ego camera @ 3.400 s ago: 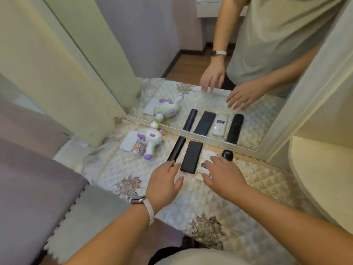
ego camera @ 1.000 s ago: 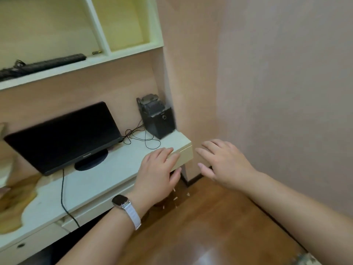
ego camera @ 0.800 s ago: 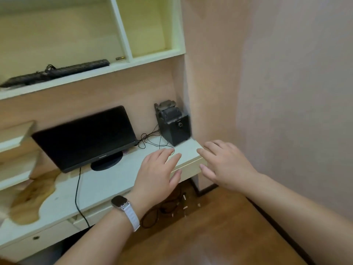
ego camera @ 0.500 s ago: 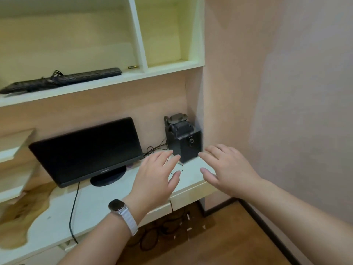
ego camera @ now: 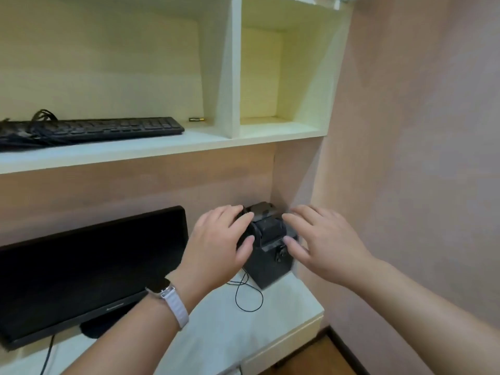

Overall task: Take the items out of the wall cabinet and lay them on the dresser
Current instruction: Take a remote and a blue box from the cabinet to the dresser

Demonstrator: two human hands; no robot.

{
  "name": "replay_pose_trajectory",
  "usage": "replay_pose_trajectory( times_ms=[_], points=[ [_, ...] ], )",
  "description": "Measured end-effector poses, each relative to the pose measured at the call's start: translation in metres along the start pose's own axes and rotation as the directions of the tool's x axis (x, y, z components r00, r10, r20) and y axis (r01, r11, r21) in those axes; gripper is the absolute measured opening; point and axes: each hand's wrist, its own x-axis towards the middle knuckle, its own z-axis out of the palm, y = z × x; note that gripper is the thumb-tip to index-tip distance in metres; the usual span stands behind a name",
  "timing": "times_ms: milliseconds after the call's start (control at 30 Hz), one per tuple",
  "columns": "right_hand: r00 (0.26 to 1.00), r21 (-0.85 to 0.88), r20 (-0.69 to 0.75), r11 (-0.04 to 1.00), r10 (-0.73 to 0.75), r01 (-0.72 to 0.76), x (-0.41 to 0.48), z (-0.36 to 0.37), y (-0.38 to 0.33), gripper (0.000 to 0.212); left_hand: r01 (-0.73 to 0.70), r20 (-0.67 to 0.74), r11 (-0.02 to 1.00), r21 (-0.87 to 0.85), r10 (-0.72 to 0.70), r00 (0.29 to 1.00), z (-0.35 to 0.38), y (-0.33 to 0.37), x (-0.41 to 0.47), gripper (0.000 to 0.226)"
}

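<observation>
The cream wall cabinet [ego camera: 235, 77] fills the upper part of the view. In its left compartment lie a black keyboard [ego camera: 102, 129] with a bundled cable and a small brass-coloured battery [ego camera: 197, 119]. The right compartment holds nothing that I can see. My left hand [ego camera: 216, 247], with a white watch strap on its wrist, and my right hand [ego camera: 322, 239] hover low in the view, fingers spread, holding nothing. They are in front of a black speaker box [ego camera: 267, 255], well below the cabinet shelf. The dresser is out of view.
A black monitor [ego camera: 89, 272] stands on the white desk [ego camera: 243, 328] at the lower left. Thin black wires [ego camera: 247, 296] loop beside the speaker box. A pink wall [ego camera: 419, 158] closes off the right side. Wooden floor shows at the bottom right.
The view has swung away from the dresser to the desk and then tilted up, bringing the cabinet compartments into view. Both hands stay spread and empty and now overlap the speaker box.
</observation>
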Motion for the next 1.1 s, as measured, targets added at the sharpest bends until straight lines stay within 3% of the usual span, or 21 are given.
replay_pose_trajectory(
  times_ms=[300,500,800,933,1100],
  points=[
    [0.988,-0.033,-0.15,0.998,0.048,-0.053,0.104,-0.027,0.059,0.051,-0.047,-0.071,0.999,0.021,0.048,0.996,-0.009,-0.023,0.115,0.047],
    [0.943,-0.019,-0.332,0.999,0.028,-0.036,0.181,-0.057,0.12,0.053,-0.086,-0.232,0.995,0.053,0.096,0.968,-0.023,-0.012,0.205,0.047],
    [0.777,0.012,-0.627,0.998,-0.046,0.069,0.278,-0.122,0.194,0.046,-0.159,-0.407,0.963,0.218,0.237,0.882,-0.079,0.012,0.348,0.055],
    [0.794,0.129,-0.607,0.985,-0.016,0.118,0.317,-0.151,0.206,0.043,-0.123,-0.339,0.948,0.292,0.223,0.914,-0.106,0.019,0.404,0.057],
    [0.824,0.138,-0.566,0.987,0.01,0.082,0.349,-0.185,0.208,0.043,-0.024,-0.097,0.95,0.31,0.057,0.994,-0.121,0.016,0.445,0.043]
  ],
)
